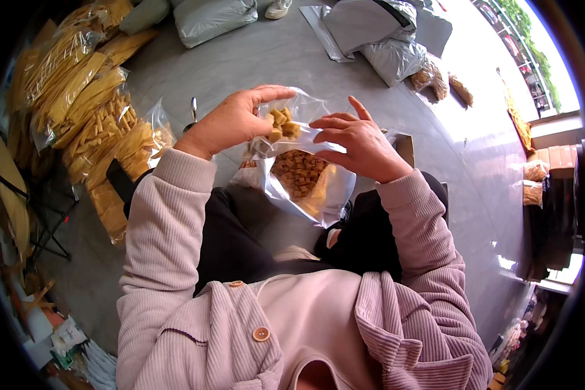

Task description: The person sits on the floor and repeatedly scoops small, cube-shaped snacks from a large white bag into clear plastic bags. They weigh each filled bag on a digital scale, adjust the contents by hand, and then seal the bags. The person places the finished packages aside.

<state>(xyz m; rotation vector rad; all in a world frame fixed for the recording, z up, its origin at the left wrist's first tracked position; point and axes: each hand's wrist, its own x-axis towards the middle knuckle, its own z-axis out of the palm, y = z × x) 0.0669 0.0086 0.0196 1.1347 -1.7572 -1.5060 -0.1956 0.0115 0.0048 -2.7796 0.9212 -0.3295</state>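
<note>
My left hand (236, 119) is at the left side of a clear plastic bag (312, 105), its thumb and fingers curled around the edge near some pale tan chunks (282, 124). Facing it from the right, my right hand (358, 141) has its fingers spread at the bag's plastic; whether it pinches the film I cannot tell. Below both hands stands an open white bag (282, 195) holding many small brown cubes (300, 173). A smaller clear bag with reddish-brown contents (247, 175) lies against its left side.
Bags of long yellowish strips (87, 107) are heaped at the left, near a dark phone-like object (120, 180). Grey plastic parcels (214, 19) lie ahead. Beside my right wrist is a cardboard box (405, 148). Clear bags of brown pieces (429, 78) rest farther right.
</note>
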